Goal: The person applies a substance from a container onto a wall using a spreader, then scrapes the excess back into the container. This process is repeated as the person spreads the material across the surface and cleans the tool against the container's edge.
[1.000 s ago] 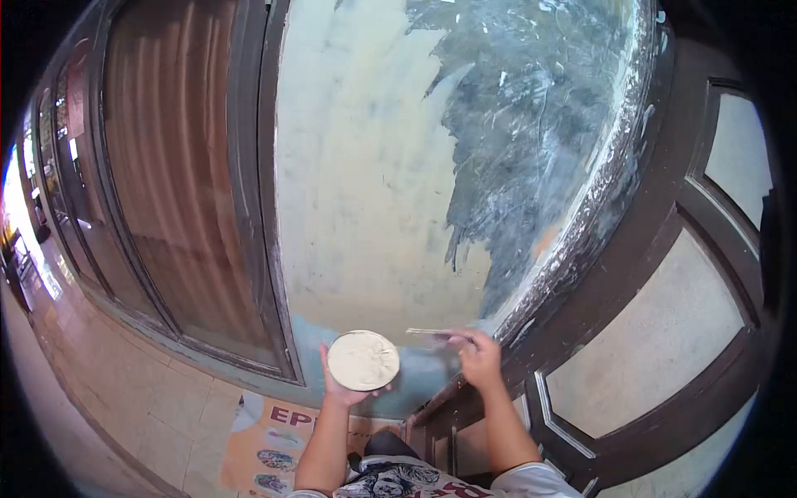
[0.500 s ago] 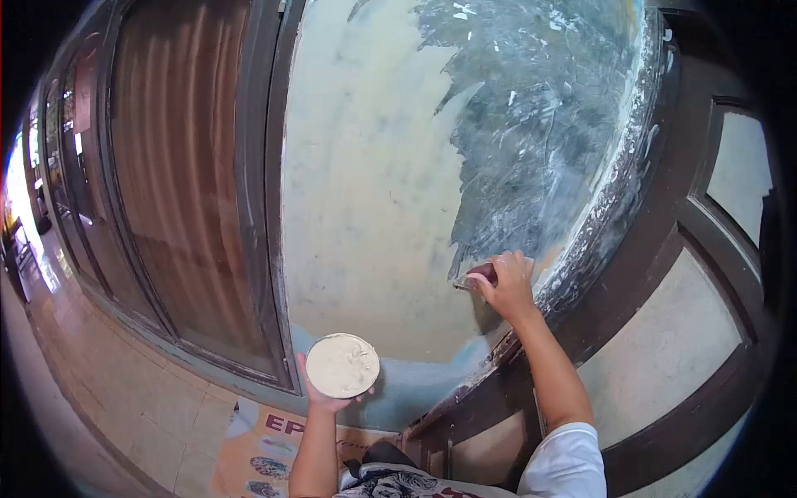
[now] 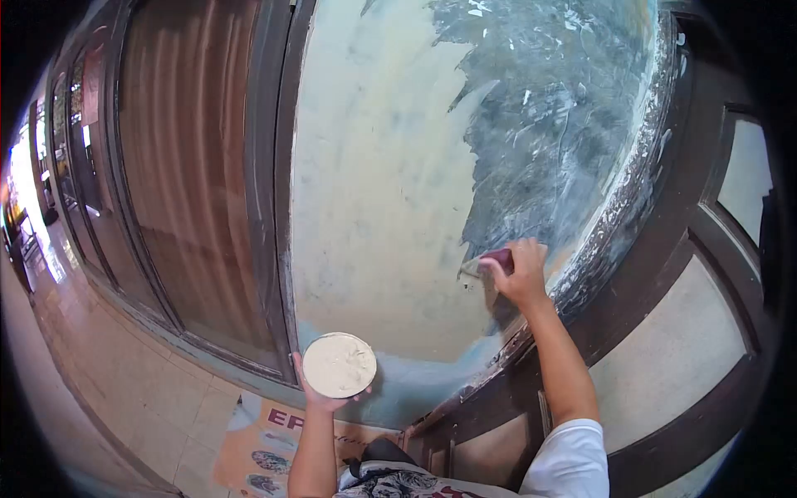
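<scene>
My right hand [image 3: 520,270] is closed around the dark red handle of a putty knife [image 3: 498,259]. Its blade lies against the wall [image 3: 382,207] at the lower tip of a dark grey patch [image 3: 540,141]. Cream putty covers the wall left of that patch, and white streaks mark the grey part. Low in front of me, my left hand [image 3: 320,397] grips a round tub [image 3: 339,365] from beneath and the side. Cream putty with a rough, dug surface fills the tub close to its rim.
A dark wooden door with pale panels [image 3: 677,357] stands on the right, beside a paint-flecked frame [image 3: 610,220]. To the left is a dark-framed window [image 3: 187,183] with brown curtains behind it. A printed banner [image 3: 261,448] lies on the tiled floor [image 3: 158,398].
My right hand has moved slightly up and right with the putty knife, whose blade now shows more. The tub in my left hand stays almost where it was. The view has shifted a little.
</scene>
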